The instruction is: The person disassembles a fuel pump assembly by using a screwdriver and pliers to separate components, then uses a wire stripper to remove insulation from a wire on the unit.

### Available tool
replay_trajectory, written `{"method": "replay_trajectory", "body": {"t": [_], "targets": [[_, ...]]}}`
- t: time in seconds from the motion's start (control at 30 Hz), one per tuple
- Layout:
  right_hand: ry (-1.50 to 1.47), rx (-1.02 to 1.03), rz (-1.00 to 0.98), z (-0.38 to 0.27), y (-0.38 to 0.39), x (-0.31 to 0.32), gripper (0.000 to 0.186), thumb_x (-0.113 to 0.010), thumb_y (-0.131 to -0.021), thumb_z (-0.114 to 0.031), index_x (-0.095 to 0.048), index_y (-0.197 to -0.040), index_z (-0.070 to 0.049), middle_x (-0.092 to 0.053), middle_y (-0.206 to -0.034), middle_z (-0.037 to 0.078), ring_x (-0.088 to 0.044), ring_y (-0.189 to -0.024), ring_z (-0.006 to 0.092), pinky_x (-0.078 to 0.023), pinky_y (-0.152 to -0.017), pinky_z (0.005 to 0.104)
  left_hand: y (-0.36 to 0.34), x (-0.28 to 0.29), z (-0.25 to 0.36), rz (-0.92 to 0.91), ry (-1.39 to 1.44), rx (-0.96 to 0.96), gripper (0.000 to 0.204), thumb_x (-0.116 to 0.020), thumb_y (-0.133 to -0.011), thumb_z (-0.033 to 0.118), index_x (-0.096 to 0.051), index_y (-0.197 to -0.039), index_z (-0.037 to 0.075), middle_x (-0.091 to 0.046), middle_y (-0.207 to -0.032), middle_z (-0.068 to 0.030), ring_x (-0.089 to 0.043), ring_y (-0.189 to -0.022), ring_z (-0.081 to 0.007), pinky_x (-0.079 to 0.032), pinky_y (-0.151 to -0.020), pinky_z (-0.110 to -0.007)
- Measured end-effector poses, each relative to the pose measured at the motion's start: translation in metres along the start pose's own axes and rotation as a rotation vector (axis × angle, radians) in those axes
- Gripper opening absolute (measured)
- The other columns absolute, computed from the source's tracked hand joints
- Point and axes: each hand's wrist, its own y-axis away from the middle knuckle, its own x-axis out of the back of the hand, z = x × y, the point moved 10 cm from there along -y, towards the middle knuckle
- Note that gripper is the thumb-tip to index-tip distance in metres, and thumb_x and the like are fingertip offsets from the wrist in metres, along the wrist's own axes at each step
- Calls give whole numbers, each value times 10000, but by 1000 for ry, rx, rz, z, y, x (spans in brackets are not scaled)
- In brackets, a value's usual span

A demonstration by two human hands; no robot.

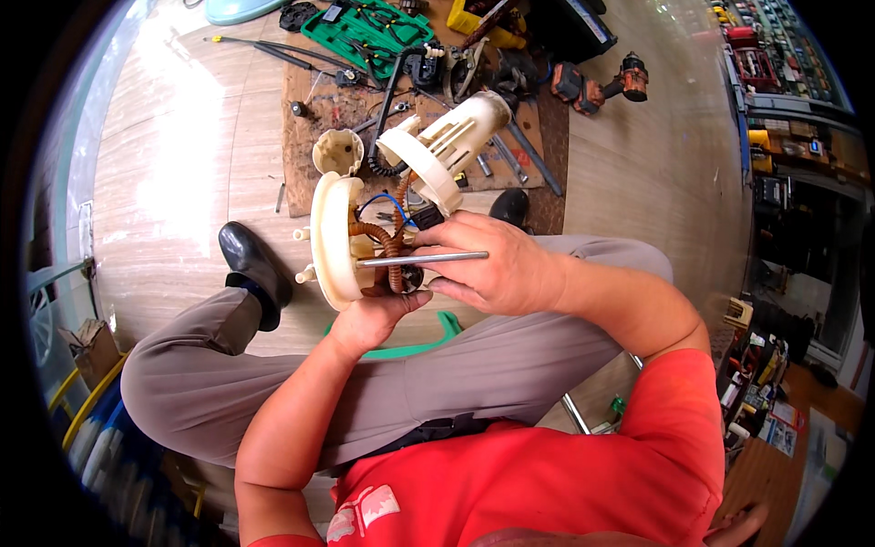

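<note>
Your left fingers [416,300] squeeze the cream cap [332,232]. Your right fingers [456,237] are by the brown tube [395,275]; I can't tell their grip.

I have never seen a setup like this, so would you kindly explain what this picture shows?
There is no robot here: a person works with bare hands. The single picture comes from a fisheye camera on the person's head, looking down, so straight edges bend. The left hand is at the lower edge of a cream plastic flange; the right hand is beside brown corrugated hosing, a metal rod crossing its fingers. It looks like a fuel pump module. Beyond, a cream plastic cup sits on cardboard, near a green tool case and cordless power tool.
</note>
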Motion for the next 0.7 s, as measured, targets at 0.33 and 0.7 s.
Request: {"method": "replay_trajectory", "body": {"t": [0.33, 0.7], "targets": [[-44, -8, -57, -5, 1, -8, 392, -798, -753, -107, -675, -1117, -25, -619, -1200, 145, -598, -974, 320, -512, -846, 404, -2, -9, -3, -108, -123, -43, 503, -769, -895, 161, -545, -1326, 33, -625, -1230, -79, -577, -1117, -191, -488, -952, -347], [-138, -48, 0, -3, -1, -6, 421, -780, -754, -137, -640, -1132, -17, -614, -1121, 125, -572, -977, 320, -480, -879, 402, -2, -13, 6, -100, -145, -86, 505, -785, -885, 177, -550, -1311, 44, -635, -1189, -80, -583, -1073, -192, -502, -940, -357]]}}
